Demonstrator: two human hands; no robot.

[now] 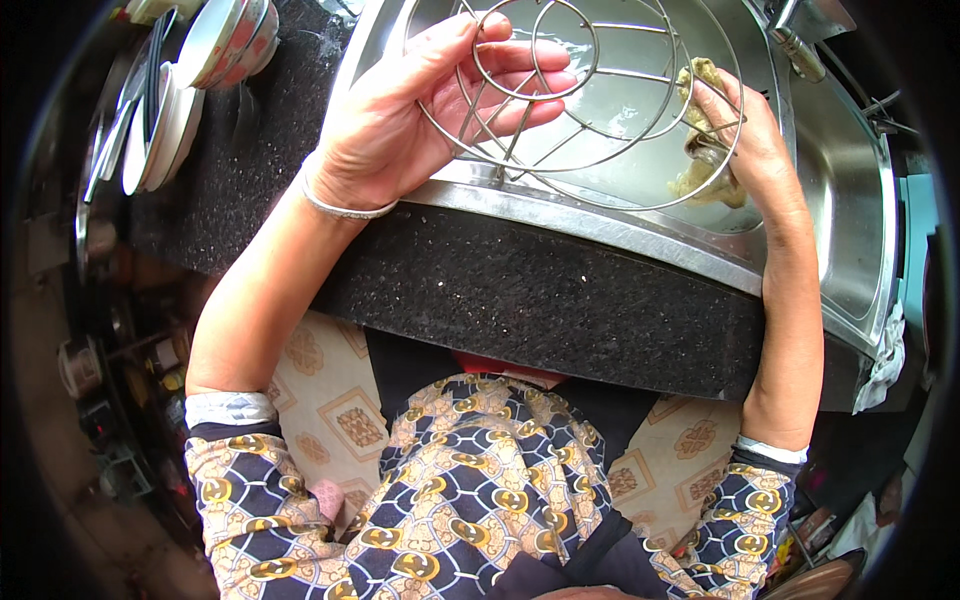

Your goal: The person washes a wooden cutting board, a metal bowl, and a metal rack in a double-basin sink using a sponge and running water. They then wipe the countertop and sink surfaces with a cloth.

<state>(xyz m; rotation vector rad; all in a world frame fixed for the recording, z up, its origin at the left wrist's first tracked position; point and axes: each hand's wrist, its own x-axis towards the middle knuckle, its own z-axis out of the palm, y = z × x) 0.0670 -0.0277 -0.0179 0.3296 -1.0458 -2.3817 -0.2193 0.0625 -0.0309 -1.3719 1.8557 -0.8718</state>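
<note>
A round wire rack [568, 166] of metal rings and cross rods is raised over the near edge of a steel sink basin [465, 193] with cloudy water in it. My left hand [450, 97] is at the rack's left side, thumb and fingers around its wires, palm turned up. At the rack's right side, my right hand [750, 135] grips a wet, yellowish-green cloth [705, 176] against the outer ring. The lower part of the cloth hangs over the basin.
Stacked patterned bowls [225, 45], white plates [161, 142] and black chopsticks [154, 82] stand on the black speckled counter [525, 300] at left. A second steel basin [847, 202] and a faucet [799, 52] are at right. A white cloth [883, 364] hangs at the sink's right corner.
</note>
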